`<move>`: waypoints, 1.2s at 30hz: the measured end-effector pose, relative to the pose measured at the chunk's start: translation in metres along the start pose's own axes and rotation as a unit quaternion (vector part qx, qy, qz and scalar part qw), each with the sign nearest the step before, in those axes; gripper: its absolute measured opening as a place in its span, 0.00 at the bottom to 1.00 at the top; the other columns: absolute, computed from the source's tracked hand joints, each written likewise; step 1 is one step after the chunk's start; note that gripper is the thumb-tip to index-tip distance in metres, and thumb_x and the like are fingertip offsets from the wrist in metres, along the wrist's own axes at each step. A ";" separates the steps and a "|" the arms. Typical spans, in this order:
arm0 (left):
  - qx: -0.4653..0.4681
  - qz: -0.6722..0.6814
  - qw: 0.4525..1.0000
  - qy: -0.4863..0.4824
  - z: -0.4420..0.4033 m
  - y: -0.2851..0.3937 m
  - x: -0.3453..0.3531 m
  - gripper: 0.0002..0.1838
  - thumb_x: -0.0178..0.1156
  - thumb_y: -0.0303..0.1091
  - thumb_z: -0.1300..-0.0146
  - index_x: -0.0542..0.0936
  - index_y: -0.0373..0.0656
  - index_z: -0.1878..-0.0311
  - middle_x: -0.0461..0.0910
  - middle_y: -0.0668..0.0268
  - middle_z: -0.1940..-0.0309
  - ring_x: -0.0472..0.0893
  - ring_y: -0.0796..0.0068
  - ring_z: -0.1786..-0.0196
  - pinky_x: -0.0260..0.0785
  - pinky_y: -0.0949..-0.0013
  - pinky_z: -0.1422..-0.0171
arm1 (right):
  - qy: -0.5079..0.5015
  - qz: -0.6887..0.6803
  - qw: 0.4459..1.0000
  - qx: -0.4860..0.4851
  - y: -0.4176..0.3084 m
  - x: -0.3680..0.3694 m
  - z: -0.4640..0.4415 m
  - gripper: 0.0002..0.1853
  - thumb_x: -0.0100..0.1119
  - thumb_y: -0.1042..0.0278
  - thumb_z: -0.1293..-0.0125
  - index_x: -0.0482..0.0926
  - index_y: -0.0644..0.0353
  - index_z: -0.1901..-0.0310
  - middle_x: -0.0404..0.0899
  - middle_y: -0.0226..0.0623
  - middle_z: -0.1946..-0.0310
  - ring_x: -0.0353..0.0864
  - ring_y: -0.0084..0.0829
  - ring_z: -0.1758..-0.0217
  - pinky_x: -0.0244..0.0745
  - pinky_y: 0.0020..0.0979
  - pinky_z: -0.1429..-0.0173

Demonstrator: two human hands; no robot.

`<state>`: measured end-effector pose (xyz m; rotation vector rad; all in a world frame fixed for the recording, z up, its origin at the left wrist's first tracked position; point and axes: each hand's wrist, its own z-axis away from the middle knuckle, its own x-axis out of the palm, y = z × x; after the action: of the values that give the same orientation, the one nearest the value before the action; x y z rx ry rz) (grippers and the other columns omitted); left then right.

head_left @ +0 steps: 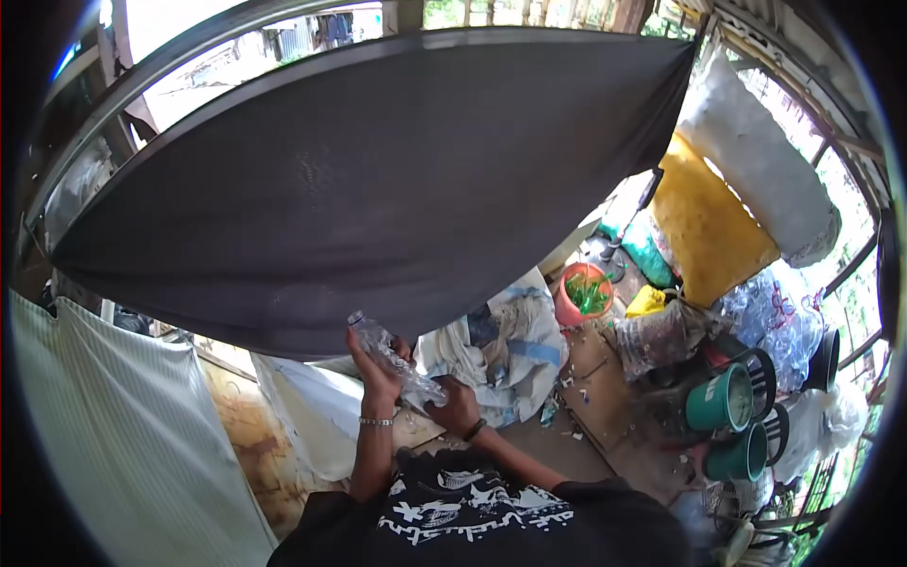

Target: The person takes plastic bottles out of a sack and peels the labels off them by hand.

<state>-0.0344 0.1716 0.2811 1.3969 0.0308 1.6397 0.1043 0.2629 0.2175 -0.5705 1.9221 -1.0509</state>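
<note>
A clear plastic bottle (385,354) is held between both hands, slanting from its neck at the upper left to its base at the lower right. My left hand (378,373), with a bracelet at the wrist, is wrapped round the neck end. The base end is in my right hand (456,408), whose fingers are closed on it; a dark band circles that wrist. Just beyond the hands hangs a large dark grey cloth (378,189). Beneath and right of it lies a crumpled white sack (510,354).
An orange bucket (584,294) holds green bottles. Farther right are green buckets (720,397), a yellow sack (713,222), a white sack (756,151) and bagged clear plastic (779,317). A striped pale cloth (132,425) hangs at the left.
</note>
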 end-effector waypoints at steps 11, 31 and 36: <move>-0.309 -0.320 0.883 -0.147 -0.005 -0.101 -0.041 0.25 0.52 0.64 0.36 0.74 0.49 0.63 0.66 0.74 0.85 0.64 0.85 0.84 0.52 0.79 0.81 | -0.473 0.157 0.859 -0.116 0.079 -0.093 -0.009 0.21 0.62 0.57 0.56 0.83 0.61 0.60 0.82 0.52 0.64 0.82 0.51 0.57 0.77 0.46 0.50; -0.069 0.077 0.987 0.124 -0.025 -0.160 -0.034 0.32 0.53 0.73 0.44 0.69 0.49 0.70 0.67 0.72 0.85 0.67 0.77 0.83 0.63 0.72 0.78 | -0.073 0.032 0.997 0.011 0.092 -0.129 0.007 0.27 0.73 0.60 0.59 0.76 0.58 0.55 0.77 0.47 0.57 0.80 0.49 0.54 0.76 0.42 0.52; -0.307 0.052 0.941 0.130 -0.029 -0.183 -0.021 0.25 0.54 0.66 0.40 0.69 0.53 0.72 0.63 0.74 0.85 0.66 0.80 0.83 0.61 0.73 0.79 | -0.209 0.036 0.965 -0.156 0.112 -0.172 -0.020 0.18 0.71 0.61 0.58 0.80 0.58 0.64 0.80 0.42 0.71 0.82 0.46 0.68 0.78 0.42 0.63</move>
<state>0.0545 0.2737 0.1533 0.7129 -0.3763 1.7119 0.1801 0.4541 0.2081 -0.8208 1.7186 -0.5259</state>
